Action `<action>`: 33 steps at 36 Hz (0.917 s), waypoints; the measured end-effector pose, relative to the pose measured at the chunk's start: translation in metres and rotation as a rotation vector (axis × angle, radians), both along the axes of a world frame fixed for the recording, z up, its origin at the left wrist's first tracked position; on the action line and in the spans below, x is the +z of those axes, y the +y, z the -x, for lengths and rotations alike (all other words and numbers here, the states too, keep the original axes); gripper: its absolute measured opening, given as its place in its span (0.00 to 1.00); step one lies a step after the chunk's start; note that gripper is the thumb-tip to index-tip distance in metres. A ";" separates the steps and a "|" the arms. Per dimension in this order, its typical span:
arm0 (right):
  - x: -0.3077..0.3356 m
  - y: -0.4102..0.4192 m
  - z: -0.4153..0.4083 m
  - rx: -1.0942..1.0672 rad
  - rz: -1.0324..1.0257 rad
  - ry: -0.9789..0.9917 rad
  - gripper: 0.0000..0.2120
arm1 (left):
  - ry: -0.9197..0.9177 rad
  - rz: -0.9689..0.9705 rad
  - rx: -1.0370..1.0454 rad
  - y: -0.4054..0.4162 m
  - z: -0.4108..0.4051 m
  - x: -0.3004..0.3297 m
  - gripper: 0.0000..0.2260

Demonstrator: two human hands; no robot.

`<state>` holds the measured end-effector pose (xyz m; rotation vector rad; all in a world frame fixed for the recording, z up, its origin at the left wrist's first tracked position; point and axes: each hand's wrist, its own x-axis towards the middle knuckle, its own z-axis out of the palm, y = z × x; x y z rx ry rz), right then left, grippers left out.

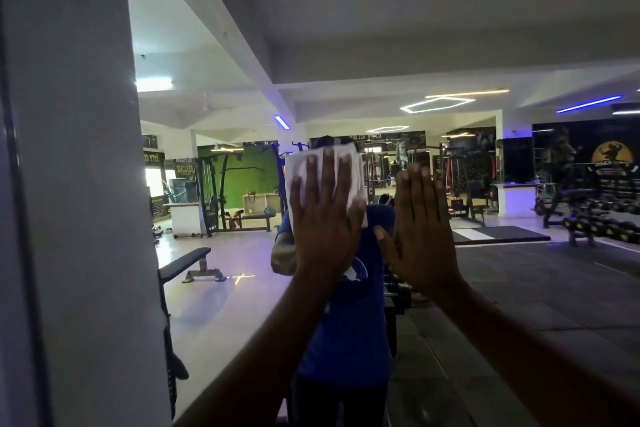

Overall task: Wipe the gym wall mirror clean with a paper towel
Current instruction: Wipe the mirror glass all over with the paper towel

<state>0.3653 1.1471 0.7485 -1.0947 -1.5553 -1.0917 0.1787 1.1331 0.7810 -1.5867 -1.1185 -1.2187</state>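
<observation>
The wall mirror (450, 45) fills most of the head view and reflects the gym hall. My left hand (322, 215) lies flat with straight fingers on a folded white paper towel (353, 180), pressing it against the glass at about head height. Just to its right, my right hand (420, 229) is flat on the bare mirror, fingers straight and together, thumb spread toward the towel. Both forearms rise from the bottom of the view. My reflection in a blue shirt stands behind the hands, mostly hidden by them.
A white pillar (69, 184) borders the mirror on the left. The reflection shows a flat bench (187, 265), a cable machine against a green wall (242, 184), dumbbell racks (595, 218) at right, and dark floor mats.
</observation>
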 end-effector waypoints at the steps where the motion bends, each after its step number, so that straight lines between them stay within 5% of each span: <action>1: -0.001 0.000 0.000 -0.007 -0.001 0.000 0.41 | 0.018 0.006 -0.003 -0.001 0.004 -0.012 0.28; 10: -0.002 0.001 0.002 0.019 -0.007 0.025 0.42 | -0.004 -0.025 0.024 0.003 -0.002 0.067 0.29; 17: -0.004 -0.002 0.002 -0.014 -0.029 0.020 0.42 | 0.061 0.051 0.002 -0.004 0.015 -0.040 0.29; 27: -0.005 -0.004 0.022 -0.025 0.006 0.075 0.42 | 0.125 0.000 -0.005 -0.002 0.025 0.058 0.29; 33: 0.002 -0.002 0.042 -0.067 0.022 -0.029 0.44 | 0.347 0.036 -0.004 -0.002 0.095 -0.023 0.29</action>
